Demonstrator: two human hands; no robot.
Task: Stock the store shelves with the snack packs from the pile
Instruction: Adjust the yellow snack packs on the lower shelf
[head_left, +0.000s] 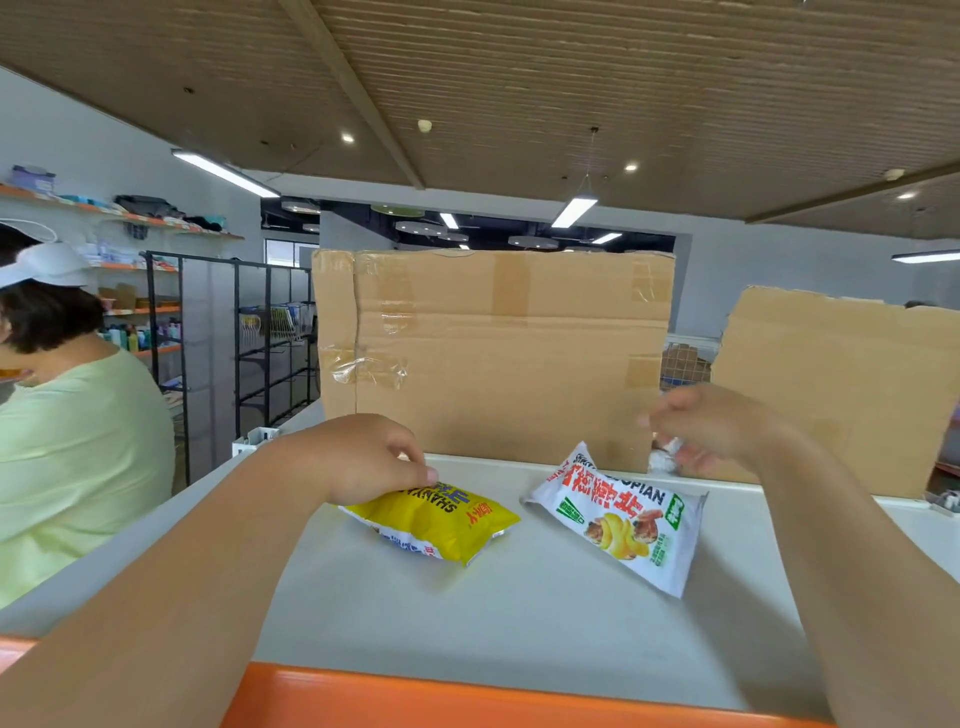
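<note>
the left hand has its fingers clenched on the yellow snack pack near the middle of the white shelf, the white snack pack lies just beside it toward the back right corner, and the blurred right hand hovers at the back edge by the cardboard sheet, whether grasping anything i cannot tell.

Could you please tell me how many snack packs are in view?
2. The left hand grips a yellow pack; a white pack lies to its right. A white thing by the right hand is too blurred to name, perhaps a third.
</note>
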